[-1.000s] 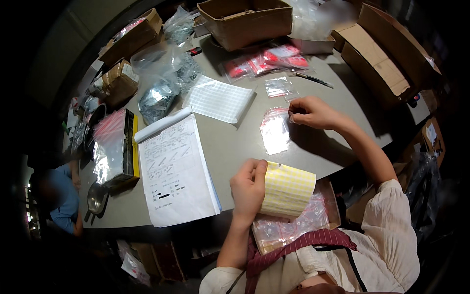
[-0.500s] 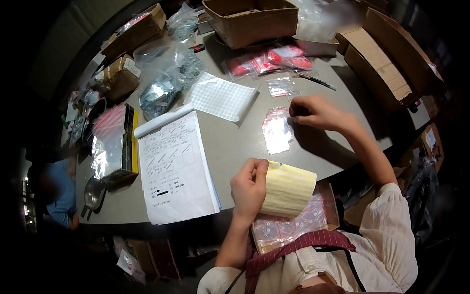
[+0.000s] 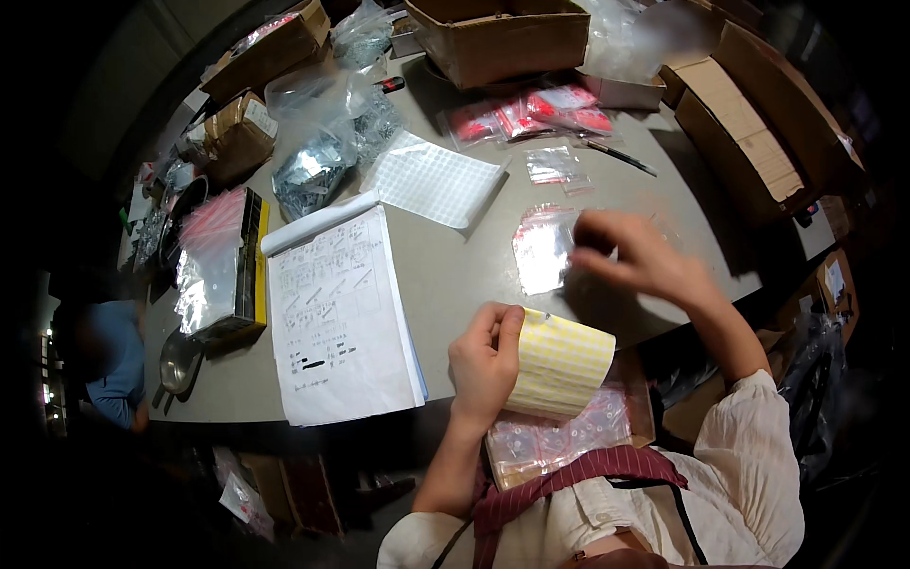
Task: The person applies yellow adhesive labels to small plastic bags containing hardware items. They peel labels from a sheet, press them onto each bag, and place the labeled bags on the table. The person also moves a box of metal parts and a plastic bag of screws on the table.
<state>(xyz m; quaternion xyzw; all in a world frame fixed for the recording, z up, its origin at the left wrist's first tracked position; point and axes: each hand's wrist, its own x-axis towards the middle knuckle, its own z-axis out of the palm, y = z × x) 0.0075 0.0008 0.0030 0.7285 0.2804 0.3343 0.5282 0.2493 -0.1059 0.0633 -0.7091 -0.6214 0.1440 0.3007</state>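
Observation:
My left hand (image 3: pixel 486 365) grips the left edge of a curled sheet of yellow stickers (image 3: pixel 567 358), thumb on top. Beneath the sheet, a cardboard box (image 3: pixel 641 403) at my lap holds clear zip bags (image 3: pixel 592 422) with small round pieces in them. My right hand (image 3: pixel 637 254), blurred, hovers at the right side of a stack of small clear zip bags (image 3: pixel 543 251). Its thumb and forefinger look apart, and I see nothing between them. More small zip bags (image 3: pixel 555 166) lie just beyond the stack.
A clipped pad of paper (image 3: pixel 336 322) and a box of zip bags (image 3: pixel 220 275) sit to the left, near a metal scoop (image 3: pixel 178 362). Farther back are a white sticker sheet (image 3: pixel 431 178), bags of metal parts (image 3: pixel 313 171), red packets (image 3: pixel 531 112), a pen (image 3: pixel 621 157) and open cartons (image 3: pixel 502 47).
My right hand has shifted a little rightward and nearer to me, its pinch loosening. My left hand keeps its hold on the sticker sheet. The view has tilted slightly.

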